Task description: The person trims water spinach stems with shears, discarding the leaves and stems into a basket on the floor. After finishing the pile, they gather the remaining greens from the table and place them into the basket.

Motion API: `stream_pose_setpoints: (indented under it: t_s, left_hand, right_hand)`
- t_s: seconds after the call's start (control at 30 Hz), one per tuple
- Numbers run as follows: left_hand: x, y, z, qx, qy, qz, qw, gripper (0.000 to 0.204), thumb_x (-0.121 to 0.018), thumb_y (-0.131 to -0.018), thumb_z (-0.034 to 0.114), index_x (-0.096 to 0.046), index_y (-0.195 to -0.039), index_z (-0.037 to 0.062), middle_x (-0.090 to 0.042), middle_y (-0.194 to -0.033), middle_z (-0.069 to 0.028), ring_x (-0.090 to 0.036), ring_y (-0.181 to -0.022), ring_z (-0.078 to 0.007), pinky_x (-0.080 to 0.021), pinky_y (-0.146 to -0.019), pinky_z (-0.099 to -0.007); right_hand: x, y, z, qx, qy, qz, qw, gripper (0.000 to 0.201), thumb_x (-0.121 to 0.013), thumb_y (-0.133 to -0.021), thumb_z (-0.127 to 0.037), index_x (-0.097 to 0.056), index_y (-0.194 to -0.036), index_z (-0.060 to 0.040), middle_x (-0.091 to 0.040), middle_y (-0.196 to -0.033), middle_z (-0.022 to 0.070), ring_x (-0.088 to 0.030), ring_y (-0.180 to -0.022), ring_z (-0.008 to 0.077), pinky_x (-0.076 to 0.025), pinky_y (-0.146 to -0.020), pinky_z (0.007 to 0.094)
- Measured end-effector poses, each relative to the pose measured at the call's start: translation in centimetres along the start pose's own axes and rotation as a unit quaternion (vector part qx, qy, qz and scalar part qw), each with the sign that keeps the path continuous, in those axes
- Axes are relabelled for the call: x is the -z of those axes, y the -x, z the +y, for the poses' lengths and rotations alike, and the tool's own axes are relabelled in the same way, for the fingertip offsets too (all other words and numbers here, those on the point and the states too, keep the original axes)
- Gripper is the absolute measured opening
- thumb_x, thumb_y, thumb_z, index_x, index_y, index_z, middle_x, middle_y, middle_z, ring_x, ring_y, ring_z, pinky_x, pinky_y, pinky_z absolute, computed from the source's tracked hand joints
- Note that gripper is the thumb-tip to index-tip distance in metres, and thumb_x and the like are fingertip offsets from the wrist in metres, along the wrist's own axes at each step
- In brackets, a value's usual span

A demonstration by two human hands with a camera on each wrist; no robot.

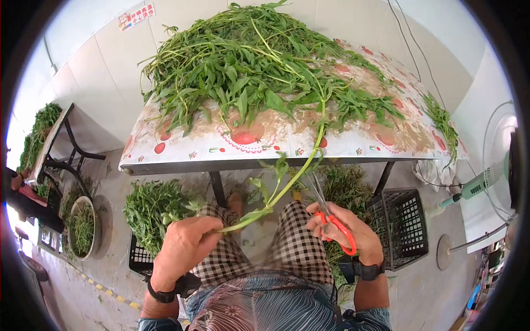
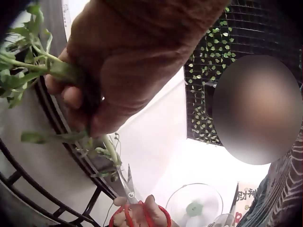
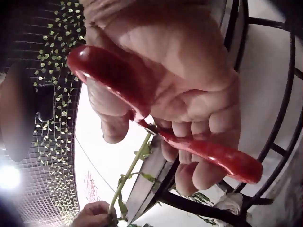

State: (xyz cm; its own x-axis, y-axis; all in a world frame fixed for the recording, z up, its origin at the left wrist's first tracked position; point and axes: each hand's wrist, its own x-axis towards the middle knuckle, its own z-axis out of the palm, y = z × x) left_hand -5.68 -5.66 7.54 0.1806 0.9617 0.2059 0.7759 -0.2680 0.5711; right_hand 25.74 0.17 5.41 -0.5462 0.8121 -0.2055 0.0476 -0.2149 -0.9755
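Observation:
My left hand (image 1: 186, 246) grips the lower end of a long green leafy stem (image 1: 292, 181), which slants up to the right over the table edge and onto the pile. Red-handled scissors (image 1: 339, 228) are in my right hand (image 1: 353, 234), thumb and fingers through the loops. Their blades (image 1: 318, 189) point up and away, close beside the stem. In the left wrist view the scissor blades (image 2: 126, 183) stand parted right at the stem. From the right wrist, both red handles (image 3: 215, 158) show spread apart across the palm.
A big heap of leafy greens (image 1: 232, 71) covers the table with its patterned cloth (image 1: 204, 146). Below stand a crate of greens (image 1: 149, 207) on the left and a black crate (image 1: 406, 229) on the right. A fan (image 1: 486, 182) is at far right, a basin (image 1: 84, 229) at left.

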Motion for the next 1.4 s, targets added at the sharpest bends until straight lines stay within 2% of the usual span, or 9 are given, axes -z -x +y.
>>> stream_pose_setpoints:
  t_s: [0.23,0.37,0.63,0.87,0.97,1.07,1.17,1.33,1.4]
  left_hand:
    - [-0.2,1.1,-1.0,-0.002,0.005,-0.042,0.999,0.017,-0.061,-0.072,0.004,-0.061,-0.089,0.0016,-0.065,-0.08,-0.013,-0.062,-0.067,-0.0286,-0.05,-0.06,-0.0348]
    - [-0.5,1.5,-1.2,-0.008,-0.014,-0.016,1.0,0.017,-0.062,-0.073,0.005,-0.062,-0.09,0.0021,-0.064,-0.081,-0.0132,-0.062,-0.069,-0.0298,-0.049,-0.062,-0.0365]
    - [-0.5,2.2,-1.5,-0.025,-0.125,0.052,0.99,0.016,-0.063,-0.074,0.006,-0.063,-0.09,0.0048,-0.058,-0.072,-0.0097,-0.055,-0.071,-0.0288,-0.044,-0.067,-0.0374]
    - [-1.1,3.1,-1.9,-0.031,-0.128,0.097,0.986,0.017,-0.063,-0.075,0.008,-0.062,-0.092,0.0067,-0.057,-0.072,-0.0078,-0.055,-0.071,-0.027,-0.045,-0.067,-0.037]
    - [-1.4,3.3,-2.0,-0.036,-0.134,0.092,0.986,0.017,-0.063,-0.075,0.008,-0.062,-0.092,0.0069,-0.058,-0.075,-0.0075,-0.056,-0.072,-0.0267,-0.045,-0.068,-0.0369]
    - [-1.7,3.5,-2.0,-0.055,-0.162,0.104,0.98,0.02,-0.064,-0.07,0.005,-0.061,-0.091,0.0077,-0.056,-0.071,-0.0057,-0.054,-0.069,-0.0242,-0.043,-0.068,-0.0352]
    - [-2.1,3.7,-2.3,-0.073,-0.182,0.135,0.971,0.024,-0.065,-0.067,0.004,-0.061,-0.091,0.0094,-0.054,-0.069,-0.0029,-0.053,-0.067,-0.0213,-0.041,-0.069,-0.0325]
    - [-2.7,4.1,-2.7,-0.054,-0.209,0.101,0.971,0.022,-0.064,-0.07,0.007,-0.06,-0.091,0.0098,-0.054,-0.07,-0.0037,-0.053,-0.068,-0.0221,-0.041,-0.069,-0.0327]
    - [-2.9,4.2,-2.5,-0.037,-0.184,0.099,0.977,0.021,-0.064,-0.071,0.008,-0.06,-0.092,0.0094,-0.056,-0.071,-0.0049,-0.054,-0.069,-0.0233,-0.041,-0.069,-0.0337]
  right_hand:
    - [-0.6,-1.3,0.6,-0.009,0.029,-0.026,0.999,0.066,-0.064,-0.08,-0.045,-0.043,-0.123,0.0008,-0.057,-0.1,0.0093,-0.053,-0.085,0.0132,-0.044,-0.073,0.0253]
    - [-1.0,-1.9,0.6,0.003,0.048,-0.042,0.998,0.052,-0.063,-0.085,-0.035,-0.046,-0.122,-0.0032,-0.058,-0.096,0.0042,-0.053,-0.089,0.0115,-0.045,-0.077,0.0253]
    - [-2.4,-2.8,1.5,-0.014,0.042,-0.03,0.999,0.063,-0.063,-0.081,-0.047,-0.045,-0.121,-0.001,-0.057,-0.095,0.0066,-0.055,-0.089,0.0138,-0.045,-0.081,0.0265]
    - [-3.9,-3.6,2.8,-0.011,0.062,-0.097,0.993,0.058,-0.066,-0.081,-0.042,-0.046,-0.122,-0.005,-0.058,-0.096,0.0058,-0.054,-0.085,0.012,-0.044,-0.071,0.0238]
    - [-4.9,-4.1,3.2,-0.016,0.053,-0.098,0.994,0.058,-0.064,-0.082,-0.043,-0.047,-0.122,-0.0041,-0.059,-0.096,0.0065,-0.055,-0.082,0.0119,-0.044,-0.069,0.0241]
    - [-5.5,-4.5,3.9,0.006,-0.039,-0.103,0.994,0.059,-0.061,-0.083,-0.045,-0.047,-0.121,-0.0018,-0.06,-0.095,0.0082,-0.055,-0.08,0.0127,-0.044,-0.068,0.0243]
    - [-6.4,-4.9,4.2,0.019,-0.024,-0.063,0.998,0.063,-0.059,-0.083,-0.048,-0.046,-0.121,0.0005,-0.061,-0.095,0.0099,-0.056,-0.078,0.0136,-0.044,-0.069,0.0248]
    - [-6.7,-5.3,4.8,0.068,-0.043,-0.091,0.993,0.06,-0.059,-0.084,-0.046,-0.047,-0.12,0.0,-0.061,-0.094,0.0115,-0.055,-0.074,0.0139,-0.044,-0.064,0.0264]
    - [-6.8,-5.1,4.9,0.051,-0.054,-0.095,0.993,0.058,-0.06,-0.084,-0.044,-0.047,-0.12,-0.0011,-0.061,-0.094,0.0109,-0.055,-0.073,0.0135,-0.044,-0.064,0.026]
